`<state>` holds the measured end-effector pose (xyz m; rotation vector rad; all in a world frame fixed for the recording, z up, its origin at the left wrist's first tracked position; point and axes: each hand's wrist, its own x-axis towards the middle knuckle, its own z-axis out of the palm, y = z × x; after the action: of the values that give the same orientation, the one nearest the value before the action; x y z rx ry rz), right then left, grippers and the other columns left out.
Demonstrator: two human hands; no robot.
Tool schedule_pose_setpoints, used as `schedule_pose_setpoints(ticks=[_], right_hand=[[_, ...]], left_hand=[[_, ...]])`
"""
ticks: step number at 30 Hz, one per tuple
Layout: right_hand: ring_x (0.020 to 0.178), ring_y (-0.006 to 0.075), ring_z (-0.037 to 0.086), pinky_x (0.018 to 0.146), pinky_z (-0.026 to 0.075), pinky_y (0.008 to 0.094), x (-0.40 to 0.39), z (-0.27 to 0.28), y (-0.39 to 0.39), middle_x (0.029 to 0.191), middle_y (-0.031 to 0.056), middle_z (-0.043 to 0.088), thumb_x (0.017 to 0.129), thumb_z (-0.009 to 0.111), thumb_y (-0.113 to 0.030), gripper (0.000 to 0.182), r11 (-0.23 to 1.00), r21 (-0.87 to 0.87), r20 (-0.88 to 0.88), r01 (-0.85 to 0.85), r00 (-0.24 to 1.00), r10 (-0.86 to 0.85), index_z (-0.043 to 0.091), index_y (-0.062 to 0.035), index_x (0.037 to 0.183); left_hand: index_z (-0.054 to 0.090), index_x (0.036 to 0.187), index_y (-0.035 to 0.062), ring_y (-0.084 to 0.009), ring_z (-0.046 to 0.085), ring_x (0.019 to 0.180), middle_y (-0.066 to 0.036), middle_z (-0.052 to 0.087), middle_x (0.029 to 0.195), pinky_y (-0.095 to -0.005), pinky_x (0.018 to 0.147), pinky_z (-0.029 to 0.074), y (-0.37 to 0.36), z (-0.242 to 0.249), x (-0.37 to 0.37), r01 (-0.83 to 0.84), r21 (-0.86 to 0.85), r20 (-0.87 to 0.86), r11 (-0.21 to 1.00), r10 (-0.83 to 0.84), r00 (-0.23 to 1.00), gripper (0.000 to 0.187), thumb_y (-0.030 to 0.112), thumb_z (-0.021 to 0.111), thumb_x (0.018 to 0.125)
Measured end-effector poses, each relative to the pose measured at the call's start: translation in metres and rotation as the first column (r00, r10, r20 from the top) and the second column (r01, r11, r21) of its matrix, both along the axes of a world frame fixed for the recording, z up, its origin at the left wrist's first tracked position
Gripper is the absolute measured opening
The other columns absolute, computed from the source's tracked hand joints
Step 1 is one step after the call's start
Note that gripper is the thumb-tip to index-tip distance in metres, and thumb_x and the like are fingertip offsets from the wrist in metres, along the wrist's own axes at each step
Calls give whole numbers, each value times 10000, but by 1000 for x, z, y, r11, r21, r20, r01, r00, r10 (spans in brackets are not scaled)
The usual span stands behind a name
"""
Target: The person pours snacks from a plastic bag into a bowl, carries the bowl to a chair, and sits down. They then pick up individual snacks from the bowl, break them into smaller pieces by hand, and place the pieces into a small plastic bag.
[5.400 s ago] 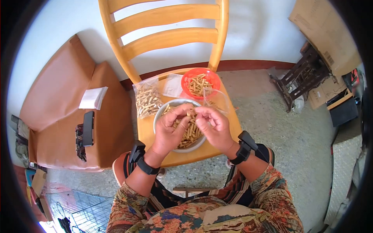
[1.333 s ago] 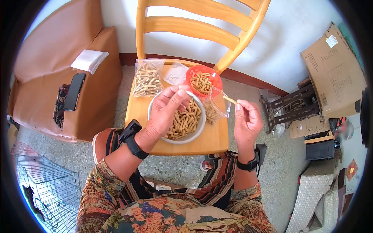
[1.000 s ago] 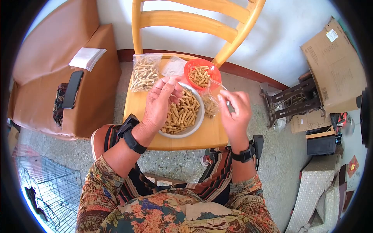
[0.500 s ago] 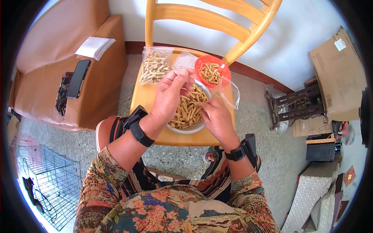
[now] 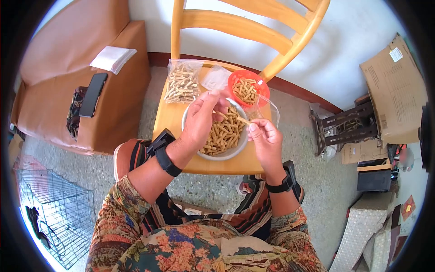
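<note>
A round white bowl (image 5: 245,146) full of short, tan, stick-like pieces (image 5: 222,138) rests on the wooden chair seat. Over its right rim, my right hand (image 5: 268,144) pinches one tan stick (image 5: 243,120) between thumb and fingertips, the stick pointing toward my other hand. My left hand (image 5: 201,119) is above the bowl's left side, fingers curled toward the thumb; whatever they hold is hidden. Behind the bowl sits a red plastic basket (image 5: 267,89) with more sticks. A clear bag (image 5: 182,84) packed with paler sticks lies at the back left of the seat.
An open clear bag (image 5: 273,111) stands right of the bowl, and a flat plastic bag (image 5: 215,78) lies behind it. The chair backrest (image 5: 235,28) rises beyond. On the brown sofa arm (image 5: 122,109) are a phone (image 5: 94,95) and a stack of clear bags (image 5: 114,58).
My right hand has lifted from among the sticks in the bowl and turned palm-up, now showing one stick in its fingertips. My left hand has shifted slightly downward in view.
</note>
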<state>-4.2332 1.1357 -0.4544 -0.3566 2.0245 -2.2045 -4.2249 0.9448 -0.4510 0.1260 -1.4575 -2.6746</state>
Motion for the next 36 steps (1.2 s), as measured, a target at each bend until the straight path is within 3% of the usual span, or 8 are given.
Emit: schedule_pose_setpoints(ticks=[2, 5, 13, 21, 25, 31, 33, 36], right_hand=[[703, 72, 539, 650, 455, 205, 1, 4, 0, 827, 5, 598, 901, 622, -158, 172, 1000, -16, 27, -2, 1000, 2, 581, -33, 1012], [714, 76, 537, 670, 459, 220, 1, 2, 0, 831, 7, 597, 904, 621, -199, 182, 983, -181, 157, -16, 987, 45, 587, -44, 993], [736, 94, 538, 684, 461, 234, 5, 6, 0, 840, 17, 593, 907, 613, -194, 172, 955, -282, 163, -96, 976, 146, 576, -50, 993], [747, 96, 550, 695, 480, 244, 5, -1, 0, 856, 25, 606, 911, 602, -162, 152, 956, -231, 74, -183, 976, 205, 570, -36, 989], [756, 92, 553, 700, 481, 246, 4, -3, 1, 863, 23, 612, 910, 604, -167, 162, 943, -274, 81, -191, 972, 220, 573, -35, 1000], [788, 100, 566, 734, 473, 246, -1, -5, 2, 922, 19, 618, 912, 598, -173, 191, 925, -330, 90, -191, 969, 232, 571, -45, 1051], [804, 105, 571, 739, 471, 244, 0, -4, -2, 941, 24, 619, 913, 595, -162, 186, 914, -367, 87, -176, 971, 222, 570, -46, 1057], [834, 113, 577, 750, 469, 243, -1, -1, -1, 968, 34, 620, 912, 592, -136, 182, 871, -462, 103, -168, 965, 241, 568, -46, 1068]], left_hand=[[590, 1072, 61, -76, 542, 835, 12, 592, 929, -229, 735, 441, 7, -1, 2, 72, 41, -26, 997, -71, 997, 215, 225, 510, 959], [569, 1100, 47, -79, 534, 981, 13, 587, 1004, -276, 886, 441, 22, -1, 11, 226, -64, -293, 972, -234, 927, 205, 88, 604, 902], [587, 1052, 34, -90, 561, 922, -14, 601, 990, -281, 841, 470, 23, -8, 8, 269, -100, -333, 958, -288, 898, 143, 105, 560, 931], [585, 941, 32, -93, 571, 810, -27, 612, 863, -263, 752, 471, 19, 6, 13, 236, -280, -276, 931, -313, 909, 231, 224, 465, 985], [591, 944, 32, -88, 564, 802, -17, 604, 871, -254, 733, 471, 20, 1, 11, 283, -195, -294, 939, -332, 896, 205, 205, 486, 976], [620, 985, 52, -102, 567, 802, -19, 588, 895, -258, 717, 478, 24, 5, 15, 68, -369, -364, 927, -211, 907, 137, 98, 658, 861], [649, 988, 58, -116, 579, 810, -40, 589, 907, -259, 699, 488, 21, 3, 14, -124, -603, -455, 788, -212, 865, 184, 79, 702, 813], [667, 989, 53, -112, 576, 797, -46, 593, 905, -243, 671, 483, 23, 5, 11, -336, -620, -613, 709, -171, 771, 190, 79, 705, 805]])
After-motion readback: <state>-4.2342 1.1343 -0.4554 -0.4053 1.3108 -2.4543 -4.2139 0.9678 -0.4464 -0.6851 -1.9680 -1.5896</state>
